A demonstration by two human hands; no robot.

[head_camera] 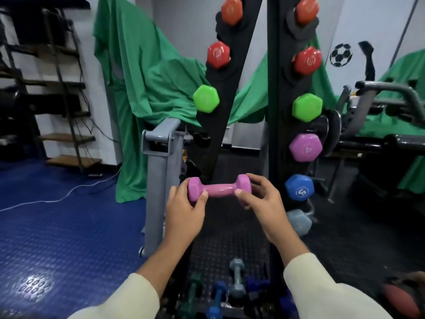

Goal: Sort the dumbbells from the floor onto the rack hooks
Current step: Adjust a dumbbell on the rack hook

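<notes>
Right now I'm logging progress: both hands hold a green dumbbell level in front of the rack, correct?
Not quite: the dumbbell is pink, not green. The head view shows the left hand and right hand holding it level before the rack.

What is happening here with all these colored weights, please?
A person is putting dumbbells away on a black rack. Both hands hold a pink dumbbell level in front of it, the left hand on one end and the right hand on the other. Its pink partner already hangs on the right column, and the matching hook on the left is bare. Several dumbbells lie on the floor.
</notes>
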